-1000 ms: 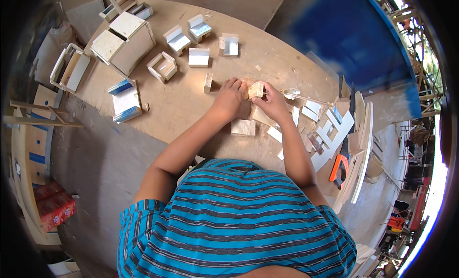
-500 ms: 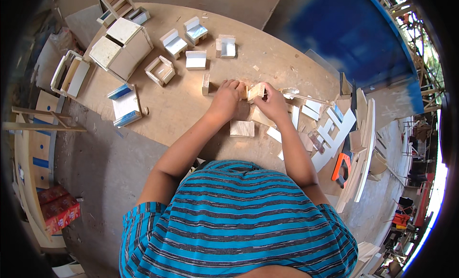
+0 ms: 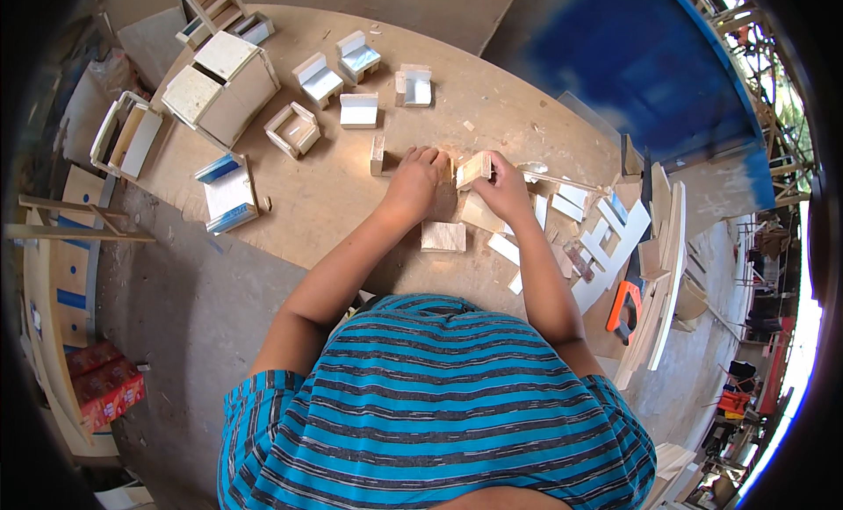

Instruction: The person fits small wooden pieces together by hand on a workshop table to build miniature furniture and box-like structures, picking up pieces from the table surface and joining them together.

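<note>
My right hand (image 3: 506, 190) grips a small pale wooden block (image 3: 474, 170) between thumb and fingers, just above the tabletop. Close to its left, my left hand (image 3: 413, 187) rests low on the table with its fingers bent and together. Whatever lies under those fingertips is hidden. A small upright wooden piece (image 3: 378, 155) stands left of my left hand. Nearer to me lies a rectangular wood block (image 3: 443, 237), and a flat wood piece (image 3: 482, 213) sits below my right hand.
Several miniature wooden chairs (image 3: 319, 80) stand at the far left, beside a box-like wooden cabinet (image 3: 241, 93). White and wooden strips (image 3: 606, 247) clutter the right side, with an orange-handled saw (image 3: 624, 310) by the edge. A blue-painted panel (image 3: 632, 62) rises beyond the table.
My right hand has shifted slightly to the right and turned the small wooden block a little. The left hand stays in place.
</note>
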Demonstrator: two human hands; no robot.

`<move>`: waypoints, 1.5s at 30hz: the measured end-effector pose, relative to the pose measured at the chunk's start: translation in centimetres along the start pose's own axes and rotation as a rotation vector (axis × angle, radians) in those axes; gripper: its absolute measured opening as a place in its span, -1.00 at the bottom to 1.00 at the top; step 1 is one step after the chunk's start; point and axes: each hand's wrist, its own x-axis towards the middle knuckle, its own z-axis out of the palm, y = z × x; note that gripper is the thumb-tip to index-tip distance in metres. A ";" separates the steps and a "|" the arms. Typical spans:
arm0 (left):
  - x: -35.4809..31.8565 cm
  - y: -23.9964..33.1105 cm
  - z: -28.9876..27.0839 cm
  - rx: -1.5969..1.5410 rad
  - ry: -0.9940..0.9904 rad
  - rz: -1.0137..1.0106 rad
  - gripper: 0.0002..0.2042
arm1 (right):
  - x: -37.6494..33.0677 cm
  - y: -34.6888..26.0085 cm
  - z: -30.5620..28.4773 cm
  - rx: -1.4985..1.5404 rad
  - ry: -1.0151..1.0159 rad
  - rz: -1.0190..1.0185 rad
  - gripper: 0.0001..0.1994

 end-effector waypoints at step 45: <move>-0.4 -0.1 1.1 0.025 0.072 0.000 -0.57 | -0.7 -1.6 2.8 0.176 0.109 -0.026 -0.53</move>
